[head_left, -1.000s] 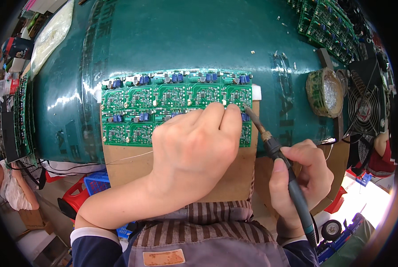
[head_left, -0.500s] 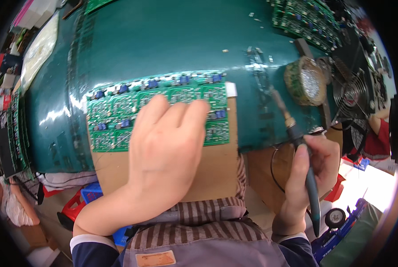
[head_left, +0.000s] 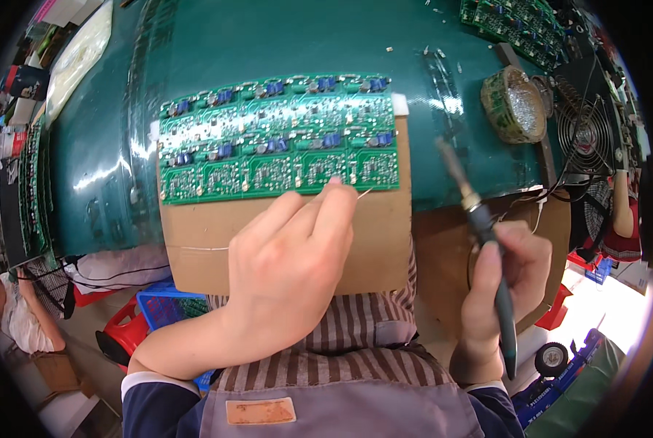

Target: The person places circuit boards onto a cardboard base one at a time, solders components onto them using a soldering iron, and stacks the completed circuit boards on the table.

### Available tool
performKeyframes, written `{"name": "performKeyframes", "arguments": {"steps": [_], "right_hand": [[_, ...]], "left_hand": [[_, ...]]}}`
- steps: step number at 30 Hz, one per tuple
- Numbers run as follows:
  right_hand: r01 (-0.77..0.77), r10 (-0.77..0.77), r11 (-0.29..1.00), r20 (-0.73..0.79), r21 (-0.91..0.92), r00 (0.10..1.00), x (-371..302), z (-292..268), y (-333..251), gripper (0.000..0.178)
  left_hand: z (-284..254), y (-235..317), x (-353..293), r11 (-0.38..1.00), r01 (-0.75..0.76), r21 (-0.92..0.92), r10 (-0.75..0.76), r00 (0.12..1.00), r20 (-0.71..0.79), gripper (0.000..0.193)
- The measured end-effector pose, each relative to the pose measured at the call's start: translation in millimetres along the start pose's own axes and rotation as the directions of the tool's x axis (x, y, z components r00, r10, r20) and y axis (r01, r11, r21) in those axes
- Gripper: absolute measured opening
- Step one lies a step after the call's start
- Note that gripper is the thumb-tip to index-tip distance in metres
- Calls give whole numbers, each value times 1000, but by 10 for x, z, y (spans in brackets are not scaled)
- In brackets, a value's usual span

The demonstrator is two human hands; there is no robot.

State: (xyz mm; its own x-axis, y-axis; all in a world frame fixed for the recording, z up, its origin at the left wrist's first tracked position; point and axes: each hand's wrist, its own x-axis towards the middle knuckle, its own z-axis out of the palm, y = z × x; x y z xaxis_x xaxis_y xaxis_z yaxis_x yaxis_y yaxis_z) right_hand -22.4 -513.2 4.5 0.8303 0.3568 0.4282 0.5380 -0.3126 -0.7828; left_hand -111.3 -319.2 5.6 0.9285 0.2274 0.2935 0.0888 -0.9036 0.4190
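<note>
A green circuit board panel [head_left: 268, 174] with rows of small blue parts lies on a brown cardboard sheet [head_left: 195, 270] at the table's near edge. My left hand [head_left: 290, 252] is at the panel's near edge, right of its middle, with thumb and fingers pinched together. From the pinch sticks out the tip of a thin solder wire [head_left: 366, 193], and more of the wire trails left over the cardboard. Right of the panel, my right hand [head_left: 508, 274] grips a soldering iron [head_left: 480, 219] like a pen. Its tip points up and away, clear of the panel.
A round tub [head_left: 493, 120] with a shiny silvery inside stands on the green mat [head_left: 268, 44], beside a metal bar and a fan [head_left: 586, 135]. More boards [head_left: 513, 29] lie at the far right, others stand at left [head_left: 34, 190]. A blue crate [head_left: 155, 303] is below.
My left hand has come back from over the middle of the panel to its near edge, uncovering the board. The view has shifted; my right hand still holds the iron beside the panel.
</note>
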Motion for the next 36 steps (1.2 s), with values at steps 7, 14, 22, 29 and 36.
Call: {"name": "performKeyframes", "arguments": {"steps": [7, 14, 22, 29, 36], "right_hand": [[-77, 58, 983, 113, 165, 992, -98, 68, -125, 18], [-109, 84, 982, 160, 153, 983, -106, 85, -107, 18], [-16, -8, 991, 180, 132, 984, -57, 105, -110, 17], [24, -39, 997, 208, 76, 977, 26, 97, -191, 16], [-152, 131, 980, 157, 126, 979, -17, 85, -213, 16]], "left_hand": [[89, -22, -37, 995, -35, 96, 42, 997, -72, 12], [189, 13, -25, 983, -43, 179, 76, 980, -186, 11], [153, 57, 5, 976, -41, 212, 73, 986, -147, 15], [11, 26, 12, 993, -26, 113, 35, 996, -77, 16], [-104, -104, -141, 986, 70, 149, -61, 996, -65, 14]]}}
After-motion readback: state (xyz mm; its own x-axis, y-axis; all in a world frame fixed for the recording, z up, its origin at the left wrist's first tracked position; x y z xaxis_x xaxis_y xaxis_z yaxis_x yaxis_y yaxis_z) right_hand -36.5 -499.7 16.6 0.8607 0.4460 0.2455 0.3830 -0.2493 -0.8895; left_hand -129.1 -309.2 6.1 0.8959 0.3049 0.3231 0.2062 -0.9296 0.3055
